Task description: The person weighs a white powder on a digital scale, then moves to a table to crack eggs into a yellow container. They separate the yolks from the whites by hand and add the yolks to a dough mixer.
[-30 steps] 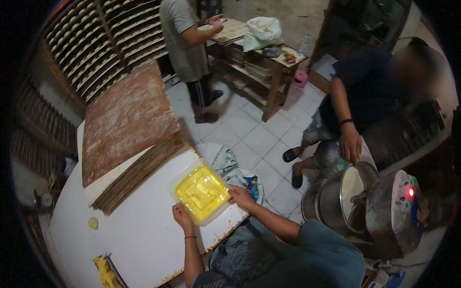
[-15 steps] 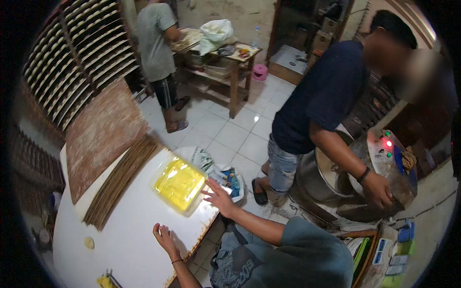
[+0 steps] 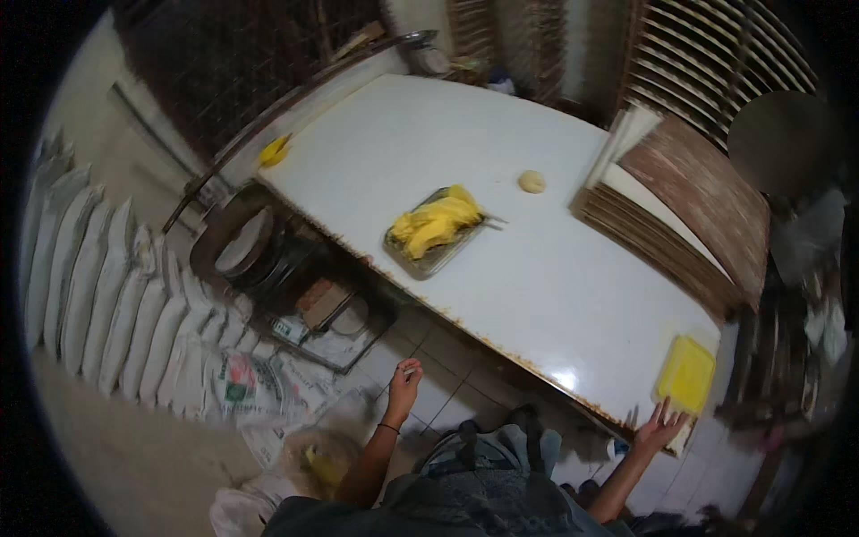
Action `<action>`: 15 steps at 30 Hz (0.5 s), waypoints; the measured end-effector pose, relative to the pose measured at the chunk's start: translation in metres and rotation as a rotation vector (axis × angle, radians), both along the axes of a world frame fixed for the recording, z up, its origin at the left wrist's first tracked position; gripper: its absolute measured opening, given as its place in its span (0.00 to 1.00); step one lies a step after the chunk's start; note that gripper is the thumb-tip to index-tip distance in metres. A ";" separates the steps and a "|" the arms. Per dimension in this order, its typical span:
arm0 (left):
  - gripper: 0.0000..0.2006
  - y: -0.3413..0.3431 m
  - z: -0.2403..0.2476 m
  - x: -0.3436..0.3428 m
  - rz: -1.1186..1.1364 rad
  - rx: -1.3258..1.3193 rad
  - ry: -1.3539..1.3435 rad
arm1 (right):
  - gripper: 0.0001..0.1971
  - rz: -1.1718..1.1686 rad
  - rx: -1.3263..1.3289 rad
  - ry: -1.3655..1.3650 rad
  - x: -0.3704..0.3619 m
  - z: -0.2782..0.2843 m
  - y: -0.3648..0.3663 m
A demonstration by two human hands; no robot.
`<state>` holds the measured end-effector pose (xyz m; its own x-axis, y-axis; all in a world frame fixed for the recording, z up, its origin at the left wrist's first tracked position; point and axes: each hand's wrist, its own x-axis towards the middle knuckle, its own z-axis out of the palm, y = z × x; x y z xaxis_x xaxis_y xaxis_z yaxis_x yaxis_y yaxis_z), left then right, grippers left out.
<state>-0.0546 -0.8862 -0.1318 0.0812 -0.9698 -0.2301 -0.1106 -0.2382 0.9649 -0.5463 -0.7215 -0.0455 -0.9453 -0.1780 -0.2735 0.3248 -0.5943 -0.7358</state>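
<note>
My right hand [image 3: 659, 428] is at the table's near right corner. Its fingers are spread and reach the near edge of a shallow clear plastic container [image 3: 687, 374] with flat yellow contents; I cannot tell whether they press on it. My left hand [image 3: 405, 385] hangs in the air before the table's front edge, fingers loosely bent, with nothing seen in them. Midway along the white table [image 3: 501, 295] lies a tray [image 3: 429, 262] heaped with a soft yellow mass [image 3: 436, 221]. A metal tool [image 3: 494, 219] sticks out beside it. Farther back rests a pale dough ball [image 3: 531, 182].
Thin brown boards [image 3: 649, 237] are stacked at the table's right, beside a large worn board [image 3: 698, 183]. A slatted rack [image 3: 716, 67] stands behind. At the far left corner is a small yellow object [image 3: 274, 150]. Full white sacks [image 3: 98, 286] line the left wall.
The view has swung left, bringing the tray and the sacks into sight; both other people are out of it. My left hand has left the table's top, while my right stays by the container.
</note>
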 end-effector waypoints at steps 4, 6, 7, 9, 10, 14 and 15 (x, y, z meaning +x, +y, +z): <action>0.11 0.078 -0.003 -0.032 0.211 0.159 0.012 | 0.25 0.221 0.487 0.410 -0.008 0.027 -0.017; 0.11 0.097 -0.015 -0.042 0.287 0.149 0.039 | 0.19 0.476 0.467 0.449 0.013 0.022 -0.060; 0.10 0.103 -0.019 -0.037 0.311 0.168 0.060 | 0.19 0.589 0.481 0.491 0.043 0.018 -0.082; 0.10 0.117 -0.028 -0.036 0.377 0.203 0.105 | 0.16 0.922 0.389 0.592 0.091 -0.005 -0.127; 0.10 0.129 -0.040 -0.033 0.371 0.209 0.096 | 0.15 1.076 0.383 0.621 0.127 0.003 -0.149; 0.14 0.161 -0.097 -0.020 0.344 0.410 0.069 | 0.12 1.744 0.236 0.718 0.220 -0.038 -0.223; 0.15 0.171 -0.099 -0.010 0.363 0.625 0.047 | 0.10 1.843 0.280 0.791 0.244 -0.052 -0.236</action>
